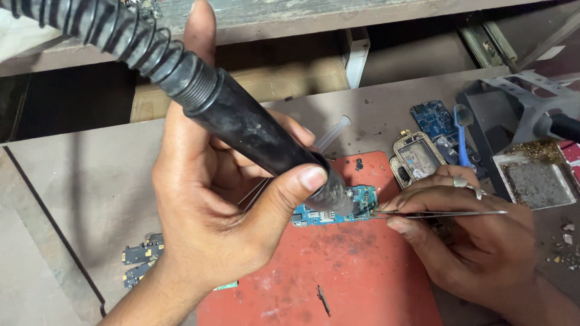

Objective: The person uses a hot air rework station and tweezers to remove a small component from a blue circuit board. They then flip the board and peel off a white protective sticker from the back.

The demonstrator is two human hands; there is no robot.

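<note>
My left hand (205, 199) grips a thick black hot-air wand (241, 121) with a ribbed hose; its nozzle points down at a small blue circuit board (314, 215) lying on a red mat (356, 271). My right hand (477, 241), with a ring on one finger, pinches thin metal tweezers (441, 214). The tweezer tips touch the board's right edge, just beside the nozzle. The wand hides the middle of the board.
A clear syringe (334, 133) lies behind the wand. At the right are a blue circuit board (434, 118), a metal phone frame (415, 157), a blue brush (463, 130), a grey stand (519, 102) and a tray of brass wool (534, 178). Dark board pieces (142, 256) lie at left.
</note>
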